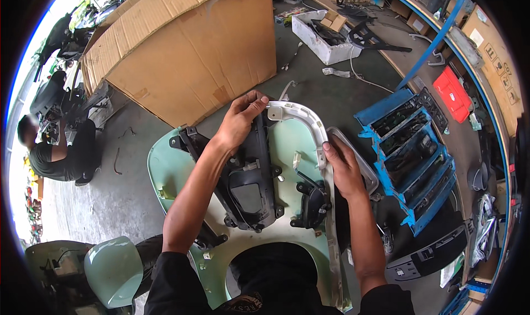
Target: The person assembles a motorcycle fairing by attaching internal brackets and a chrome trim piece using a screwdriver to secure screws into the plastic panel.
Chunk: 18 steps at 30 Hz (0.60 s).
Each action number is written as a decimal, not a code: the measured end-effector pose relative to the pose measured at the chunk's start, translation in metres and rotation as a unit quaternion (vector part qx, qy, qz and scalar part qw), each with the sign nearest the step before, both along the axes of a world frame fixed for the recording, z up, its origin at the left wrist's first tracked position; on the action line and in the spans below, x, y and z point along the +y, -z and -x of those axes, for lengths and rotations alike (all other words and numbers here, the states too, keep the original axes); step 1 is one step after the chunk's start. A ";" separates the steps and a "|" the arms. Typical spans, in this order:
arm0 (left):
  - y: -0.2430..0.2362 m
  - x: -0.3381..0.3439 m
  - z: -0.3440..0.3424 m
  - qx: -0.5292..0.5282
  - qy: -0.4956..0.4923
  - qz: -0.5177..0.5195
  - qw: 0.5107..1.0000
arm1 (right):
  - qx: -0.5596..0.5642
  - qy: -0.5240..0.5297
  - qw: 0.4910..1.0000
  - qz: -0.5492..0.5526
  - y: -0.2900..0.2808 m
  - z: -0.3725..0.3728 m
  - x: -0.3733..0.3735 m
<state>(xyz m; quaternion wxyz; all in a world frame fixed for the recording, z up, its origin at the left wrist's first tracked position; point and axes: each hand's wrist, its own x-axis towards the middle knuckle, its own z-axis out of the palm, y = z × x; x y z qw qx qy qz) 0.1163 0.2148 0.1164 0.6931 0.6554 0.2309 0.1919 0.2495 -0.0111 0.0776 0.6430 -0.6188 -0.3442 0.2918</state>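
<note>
Fingers, left hand (239,119): closed on the far end of a white trim strip (309,116), along the pale green panel's (289,141) far edge. Fingers, right hand (348,168): gripping the strip past its bend, thumb on top, at the panel's right; spaced grips, seemingly steadying the curve. Black housing (259,177): on the panel. Cardboard box (193,61): beyond the panel. Blue toolbox (411,152): open, right of the panel, presumably for easy reach.

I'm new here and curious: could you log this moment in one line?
Left hand: gripping curved white trim, upper end; right hand: gripping its right side; beneath: pale green panel; floor, right: blue toolbox
</note>
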 end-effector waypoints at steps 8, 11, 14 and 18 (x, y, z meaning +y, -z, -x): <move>-0.018 -0.009 0.005 0.014 0.008 0.043 0.999 | -0.024 -0.048 0.999 0.004 -0.012 0.005 0.001; -0.018 -0.013 0.002 0.063 -0.093 -0.030 0.993 | -0.020 -0.055 0.998 -0.015 -0.011 0.002 0.007; -0.019 -0.010 -0.001 0.033 -0.033 -0.068 0.997 | -0.086 -0.033 0.996 -0.020 -0.034 -0.010 0.024; -0.007 -0.011 0.007 0.015 -0.062 -0.076 0.995 | -0.139 -0.192 0.965 0.114 -0.039 -0.031 0.059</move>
